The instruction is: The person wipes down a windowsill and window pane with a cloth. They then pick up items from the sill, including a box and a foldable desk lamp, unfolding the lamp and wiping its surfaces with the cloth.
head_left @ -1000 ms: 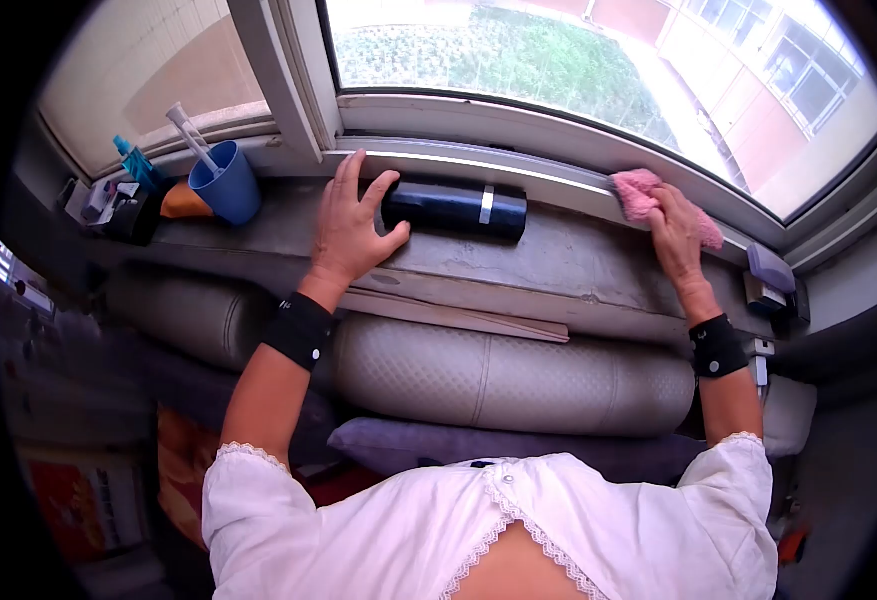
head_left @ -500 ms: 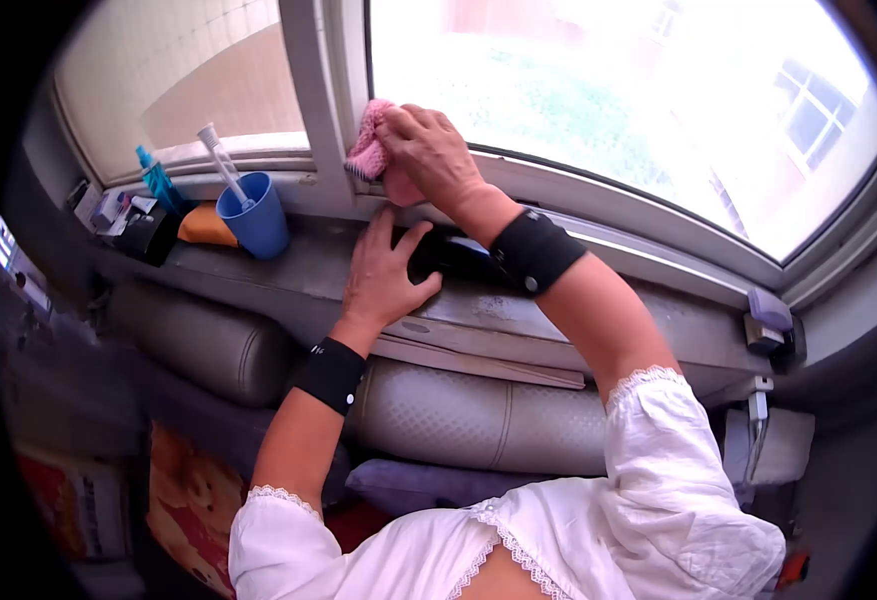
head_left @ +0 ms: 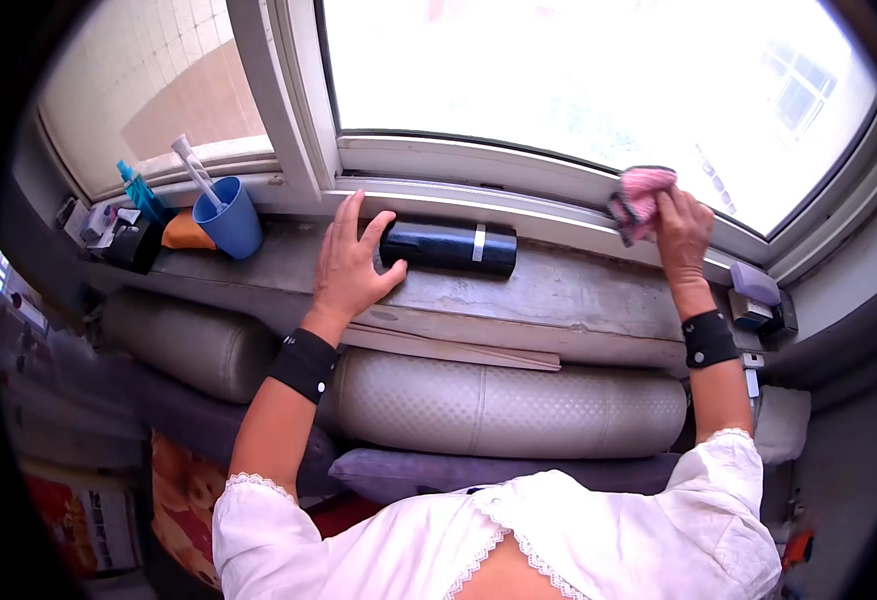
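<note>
My right hand [head_left: 685, 235] grips a pink cloth [head_left: 644, 200] with a dark edge, held against the lower window frame [head_left: 558, 205] toward its right side. Spread out on the sill, my left hand [head_left: 350, 260] has its thumb and forefinger apart at the left end of a dark cylinder [head_left: 448, 247]. The cylinder lies on its side and has a pale band near its right end. I cannot tell whether the fingers touch it.
On the sill's left stand a blue cup [head_left: 228, 218] with a white-handled item in it, an orange pouch [head_left: 186, 232] and a blue bottle [head_left: 141, 192]. Small boxes [head_left: 753, 290] sit at the right end. A grey sofa back [head_left: 518, 405] runs along the front.
My right hand has moved with the cloth from the left corner of the window frame far to the right. The dark cylinder shows fully now. My left hand stays beside it.
</note>
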The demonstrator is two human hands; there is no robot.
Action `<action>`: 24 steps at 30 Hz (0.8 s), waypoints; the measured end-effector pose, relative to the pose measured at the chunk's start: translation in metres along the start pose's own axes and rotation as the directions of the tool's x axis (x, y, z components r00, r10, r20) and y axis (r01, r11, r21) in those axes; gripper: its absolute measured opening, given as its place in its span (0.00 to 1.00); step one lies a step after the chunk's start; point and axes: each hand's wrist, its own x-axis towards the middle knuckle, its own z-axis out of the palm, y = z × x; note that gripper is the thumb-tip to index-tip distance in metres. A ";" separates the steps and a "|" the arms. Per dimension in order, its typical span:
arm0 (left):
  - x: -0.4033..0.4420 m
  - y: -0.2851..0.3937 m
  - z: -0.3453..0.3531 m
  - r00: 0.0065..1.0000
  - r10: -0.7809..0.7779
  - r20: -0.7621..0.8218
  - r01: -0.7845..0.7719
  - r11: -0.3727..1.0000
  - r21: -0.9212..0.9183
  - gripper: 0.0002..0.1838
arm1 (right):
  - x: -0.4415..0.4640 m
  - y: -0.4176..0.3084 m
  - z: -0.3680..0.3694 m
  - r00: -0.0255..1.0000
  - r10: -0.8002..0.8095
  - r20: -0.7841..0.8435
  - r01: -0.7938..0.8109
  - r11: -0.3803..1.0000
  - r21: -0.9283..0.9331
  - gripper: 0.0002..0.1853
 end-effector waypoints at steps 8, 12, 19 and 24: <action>0.001 0.000 -0.001 1.000 -0.024 0.002 0.025 0.999 -0.023 0.31 | 0.062 -0.106 0.007 0.991 -0.008 -0.133 0.044 0.961 0.272 0.08; 0.001 0.000 0.001 1.000 -0.016 -0.011 0.016 0.999 -0.031 0.32 | 0.119 -0.222 -0.001 0.990 -0.071 -0.120 0.125 0.836 0.535 0.11; 0.002 0.004 -0.001 1.000 -0.009 0.009 0.009 0.999 -0.033 0.31 | 0.140 -0.245 0.012 0.956 -0.169 -0.239 0.283 0.744 0.606 0.11; 0.002 0.001 0.003 1.000 0.023 0.009 -0.023 0.999 -0.035 0.31 | 0.084 -0.134 0.004 0.988 -0.088 -0.128 0.145 0.823 0.550 0.14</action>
